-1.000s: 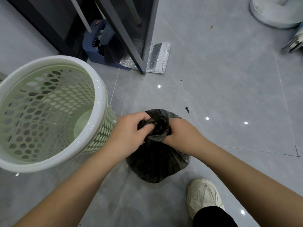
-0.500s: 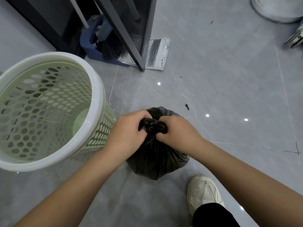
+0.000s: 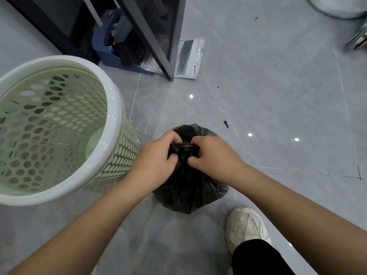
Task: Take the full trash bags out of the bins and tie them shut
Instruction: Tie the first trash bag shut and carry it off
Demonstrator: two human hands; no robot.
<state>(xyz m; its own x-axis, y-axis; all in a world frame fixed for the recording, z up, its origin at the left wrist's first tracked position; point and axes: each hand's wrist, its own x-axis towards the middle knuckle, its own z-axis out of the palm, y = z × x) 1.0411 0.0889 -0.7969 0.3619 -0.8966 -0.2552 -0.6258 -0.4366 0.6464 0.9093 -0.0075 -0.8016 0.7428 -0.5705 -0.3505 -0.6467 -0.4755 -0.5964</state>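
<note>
A full black trash bag (image 3: 188, 187) stands on the grey tiled floor in the middle of the view. Its top is gathered into a tight twisted bunch. My left hand (image 3: 156, 157) grips that bunch from the left, and my right hand (image 3: 212, 155) pinches it from the right, knuckles almost meeting. The bag's neck is mostly hidden under my fingers. A pale green perforated bin (image 3: 117, 116) with a white rim stands just left of the bag, with no bag inside it.
A blue dustpan with a black brush (image 3: 121, 46) sits behind a dark metal frame (image 3: 158, 48) at the back. A silver foil pouch (image 3: 188, 58) lies beside it. My white shoe (image 3: 246, 225) is at the lower right. A small dark scrap (image 3: 226, 124) lies on the floor.
The loose bag top has been drawn into a tighter bunch, and my two hands have closed in on it until they nearly touch.
</note>
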